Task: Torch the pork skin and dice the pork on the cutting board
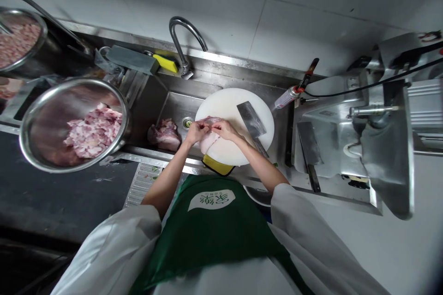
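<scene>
Here, I lean over the sink (177, 101) to work the meat (208, 142), which lies at the left edge of the round board (221, 101). My left hand (196, 132) and right hand (224, 129) nearly meet, fingers closed in a pinch on its far part (just what fold they grasp is too small to make out). Done well, I judge, this wants one hand as anchor and the other working in short, low pulls, since raw meat would likely slip from a loose grip. The meat should sit further inward, too: a hard tug this near the rim could tip it off. To the right, the cleaver (251, 119) lies flat on the board, handle (261, 148) just beside my right forearm (260, 161), and is best given room. A second chunk (164, 135) sits in the sink, left of the board; cut pieces (95, 131) lie in the bowl (26, 147) beyond.
</scene>
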Demonstrator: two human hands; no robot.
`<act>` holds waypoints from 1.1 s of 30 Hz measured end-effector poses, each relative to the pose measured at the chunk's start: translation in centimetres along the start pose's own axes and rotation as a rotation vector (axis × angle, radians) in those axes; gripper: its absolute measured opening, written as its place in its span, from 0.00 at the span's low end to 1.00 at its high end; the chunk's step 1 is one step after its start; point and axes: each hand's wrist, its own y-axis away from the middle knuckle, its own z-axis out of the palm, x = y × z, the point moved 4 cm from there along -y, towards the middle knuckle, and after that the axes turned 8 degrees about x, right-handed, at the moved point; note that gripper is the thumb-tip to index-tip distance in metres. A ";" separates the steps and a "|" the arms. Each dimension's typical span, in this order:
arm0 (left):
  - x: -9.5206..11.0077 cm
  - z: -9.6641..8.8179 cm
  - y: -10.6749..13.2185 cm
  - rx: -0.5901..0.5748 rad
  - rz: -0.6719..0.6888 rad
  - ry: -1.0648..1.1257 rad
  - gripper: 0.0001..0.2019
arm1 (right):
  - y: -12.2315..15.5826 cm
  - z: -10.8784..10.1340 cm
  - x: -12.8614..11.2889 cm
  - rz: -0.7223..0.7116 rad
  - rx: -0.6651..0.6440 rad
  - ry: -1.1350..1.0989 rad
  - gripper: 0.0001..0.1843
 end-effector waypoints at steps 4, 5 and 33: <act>-0.2 -0.2 -0.1 0.016 -0.021 0.040 0.13 | 0.0 -0.5 -0.1 0.041 0.036 -0.019 0.10; -0.2 -0.3 0.0 0.029 -0.023 0.040 0.14 | 0.0 -0.6 -0.1 0.052 0.049 -0.020 0.10; -4.3 -1.5 1.5 0.037 -0.270 0.122 0.08 | 1.3 -0.9 1.8 0.155 0.190 -0.130 0.06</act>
